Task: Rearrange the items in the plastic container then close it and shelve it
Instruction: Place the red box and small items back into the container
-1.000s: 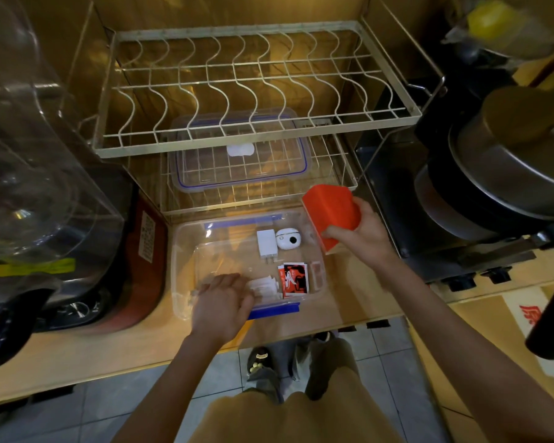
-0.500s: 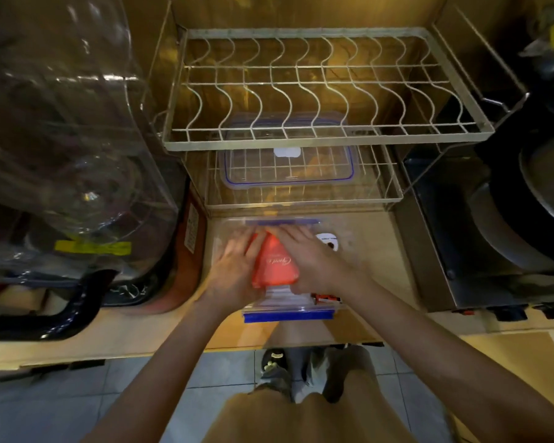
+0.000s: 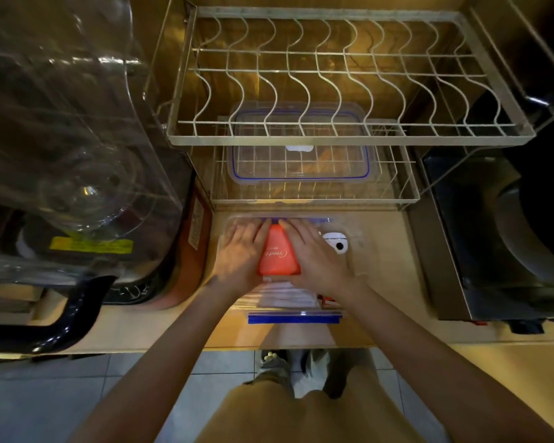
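Observation:
The clear plastic container (image 3: 357, 233) with blue clips (image 3: 293, 318) stands open on the wooden counter in front of me. A red box (image 3: 279, 255) lies inside it near the middle. My left hand (image 3: 239, 252) presses flat against the box's left side and my right hand (image 3: 315, 255) against its right side, fingers straight and pointing away from me. A white round device (image 3: 336, 243) sits in the container right of my right hand. A red-and-black packet (image 3: 328, 300) peeks out under my right wrist. The clear blue-edged lid (image 3: 301, 164) lies on the lower rack shelf.
A two-tier wire dish rack (image 3: 349, 139) stands directly behind the container, its upper tier holding nothing. A large clear water jug (image 3: 71, 148) fills the left side. A stove with a dark pot (image 3: 525, 219) is on the right. The counter edge (image 3: 173, 348) runs below my forearms.
My right hand carried the red box from the container's right side down into it. My left hand left the white item near the front and came to the box's left side.

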Tool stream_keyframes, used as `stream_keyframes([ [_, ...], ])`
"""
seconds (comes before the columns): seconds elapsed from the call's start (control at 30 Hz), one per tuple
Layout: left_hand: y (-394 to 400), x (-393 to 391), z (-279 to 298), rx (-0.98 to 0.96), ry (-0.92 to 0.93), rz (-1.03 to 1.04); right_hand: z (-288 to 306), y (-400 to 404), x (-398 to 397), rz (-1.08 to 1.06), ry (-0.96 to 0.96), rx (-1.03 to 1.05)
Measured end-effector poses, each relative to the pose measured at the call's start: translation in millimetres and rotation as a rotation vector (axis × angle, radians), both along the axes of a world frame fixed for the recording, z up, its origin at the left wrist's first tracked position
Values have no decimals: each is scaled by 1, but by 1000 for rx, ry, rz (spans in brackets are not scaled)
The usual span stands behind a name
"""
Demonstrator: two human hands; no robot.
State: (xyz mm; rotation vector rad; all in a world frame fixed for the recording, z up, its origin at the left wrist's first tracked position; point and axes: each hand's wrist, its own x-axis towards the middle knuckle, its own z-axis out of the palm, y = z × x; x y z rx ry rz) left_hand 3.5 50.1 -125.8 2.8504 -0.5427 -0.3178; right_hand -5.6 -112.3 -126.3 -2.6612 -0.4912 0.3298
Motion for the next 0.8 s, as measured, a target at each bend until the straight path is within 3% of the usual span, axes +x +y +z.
stream_keyframes([
  [0.53, 1, -4, -12, 168, 102, -35, -12, -19, -1, 0, 152, -74],
  [0.8, -1, -3, -23, 104, 204, -16, -23, -37, -8, 138, 90, -419],
])
